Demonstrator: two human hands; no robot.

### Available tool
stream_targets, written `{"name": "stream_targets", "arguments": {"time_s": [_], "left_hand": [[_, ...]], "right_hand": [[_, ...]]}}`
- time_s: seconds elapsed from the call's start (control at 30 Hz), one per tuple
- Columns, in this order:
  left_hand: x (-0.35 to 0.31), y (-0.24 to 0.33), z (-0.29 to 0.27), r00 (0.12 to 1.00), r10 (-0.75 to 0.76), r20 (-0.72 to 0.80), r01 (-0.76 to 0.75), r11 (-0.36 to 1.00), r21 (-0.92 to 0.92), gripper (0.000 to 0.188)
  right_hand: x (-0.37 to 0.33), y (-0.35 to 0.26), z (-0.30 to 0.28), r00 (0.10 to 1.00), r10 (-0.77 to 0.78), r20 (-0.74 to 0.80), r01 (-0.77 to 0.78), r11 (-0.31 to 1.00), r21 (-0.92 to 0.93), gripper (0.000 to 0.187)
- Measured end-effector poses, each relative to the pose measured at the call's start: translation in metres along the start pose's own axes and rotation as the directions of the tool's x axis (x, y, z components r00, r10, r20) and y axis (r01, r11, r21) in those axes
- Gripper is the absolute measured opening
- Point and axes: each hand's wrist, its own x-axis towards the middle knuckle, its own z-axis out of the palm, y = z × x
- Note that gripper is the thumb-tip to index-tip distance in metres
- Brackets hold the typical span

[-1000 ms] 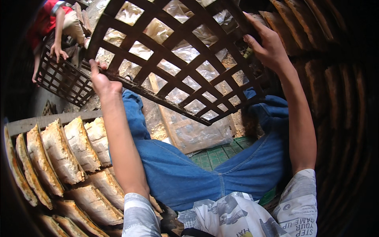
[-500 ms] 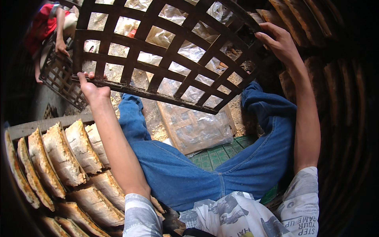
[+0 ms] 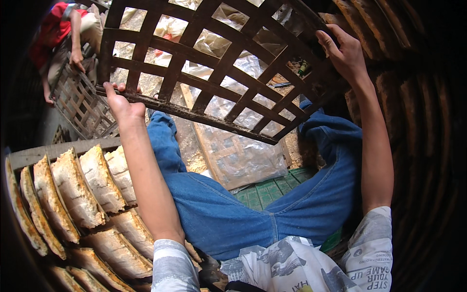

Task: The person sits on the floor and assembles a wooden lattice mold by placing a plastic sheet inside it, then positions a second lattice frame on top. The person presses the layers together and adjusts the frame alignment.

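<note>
A large dark woven lattice tray hangs tilted in front of me, off the floor, with nothing lying on its slats. My left hand grips its near left corner, thumb on the rim and fingertips curled around the far side. My right hand is closed on the right edge, thumb toward me; part of its grip is hidden by the frame. Through the gaps below shows a wooden-framed board covered in clear plastic, lying between my legs.
Rows of pale, crusty-edged slabs stand at the left behind a wooden beam. More slabs line the right side. Far left, a person in red holds another lattice tray. Green slatted plastic lies under me.
The lattice tray has shifted slightly to the right, and both my hands have moved with it. The other person's lattice tray has turned to show more of its face.
</note>
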Motion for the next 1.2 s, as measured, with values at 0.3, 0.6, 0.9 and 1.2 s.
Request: {"name": "stream_targets", "arguments": {"time_s": [0.3,0.6,0.9,1.2], "left_hand": [[-0.012,-0.010,0.010,0.999,-0.031,0.020,0.031,0.999,0.008,0.031],[-0.013,-0.013,0.014,0.999,-0.031,-0.044,0.034,0.998,0.056,0.032],[-0.006,-0.013,0.008,1.000,-0.019,-0.023,0.019,0.999,0.033,0.033],[-0.009,-0.014,0.011,1.000,-0.020,-0.006,0.020,0.999,0.029,0.032]], "right_hand": [[0.002,-0.005,-0.004,0.986,0.165,-0.027,-0.167,0.981,-0.099,0.045],[0.002,0.002,-0.003,0.922,0.377,0.085,-0.386,0.911,0.146,0.046],[0.003,-0.004,-0.005,0.972,0.210,0.101,-0.209,0.978,-0.030,0.047],[0.003,0.008,-0.005,0.959,0.270,0.086,-0.273,0.962,0.028,0.053]]}}
